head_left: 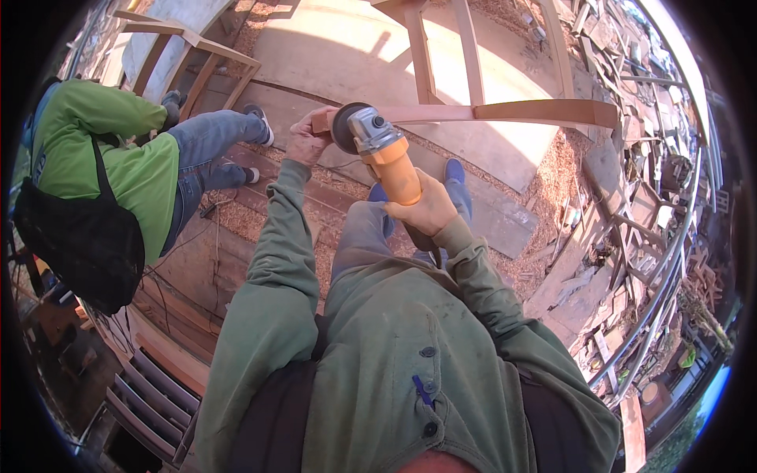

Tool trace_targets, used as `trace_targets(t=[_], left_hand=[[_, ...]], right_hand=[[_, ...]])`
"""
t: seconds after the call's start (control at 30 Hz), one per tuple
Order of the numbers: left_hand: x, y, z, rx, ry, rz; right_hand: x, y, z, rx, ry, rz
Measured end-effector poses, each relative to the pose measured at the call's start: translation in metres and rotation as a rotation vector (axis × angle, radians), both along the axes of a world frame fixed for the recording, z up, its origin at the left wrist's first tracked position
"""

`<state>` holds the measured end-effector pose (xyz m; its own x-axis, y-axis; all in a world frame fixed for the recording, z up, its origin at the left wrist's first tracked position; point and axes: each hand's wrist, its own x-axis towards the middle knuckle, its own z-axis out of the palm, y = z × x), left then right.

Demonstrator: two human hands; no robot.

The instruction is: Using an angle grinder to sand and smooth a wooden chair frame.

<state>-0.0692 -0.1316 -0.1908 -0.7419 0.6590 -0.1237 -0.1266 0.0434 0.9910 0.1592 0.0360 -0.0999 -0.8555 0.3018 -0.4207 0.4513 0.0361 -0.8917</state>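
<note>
My left hand (304,140) is closed on the left end of a long reddish wooden piece (536,111), which extends to the right across the middle of the view. My right hand (423,205) is wrapped round the orange body of an angle grinder (395,169) with a silver head. The grinder's dark disc (344,128) is at the wooden piece beside my left hand; I cannot tell whether it touches the wood.
A co-worker in a green shirt (118,158) with a black bag is on my left. Wooden frames stand at the upper left (189,38) and top (469,51). Boards and shavings (556,189) cover the floor; scrap wood (631,236) lies heaped along the right.
</note>
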Motion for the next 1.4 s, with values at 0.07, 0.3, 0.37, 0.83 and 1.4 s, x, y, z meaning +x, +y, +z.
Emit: trace_targets(t=[0.07, 0.3, 0.37, 0.83, 1.4], left_hand=[[-0.002, 0.003, -0.005, 0.066, -0.053, 0.0], [-0.003, 0.014, 0.014, -0.119, 0.069, -0.027], [-0.003, 0.014, 0.017, -0.12, 0.054, -0.025], [-0.006, 0.0, 0.022, -0.12, -0.007, 0.016], [-0.004, -0.001, 0.025, -0.168, 0.035, -0.001]], right_hand=[[-0.011, 0.0, 0.011, 0.077, -0.007, 0.116], [0.002, 0.027, -0.005, -0.098, -0.016, -0.027], [0.01, 0.039, -0.009, -0.134, -0.019, -0.074], [0.034, 0.071, -0.033, -0.278, -0.177, -0.342], [0.035, 0.064, -0.038, -0.295, -0.138, -0.435]])
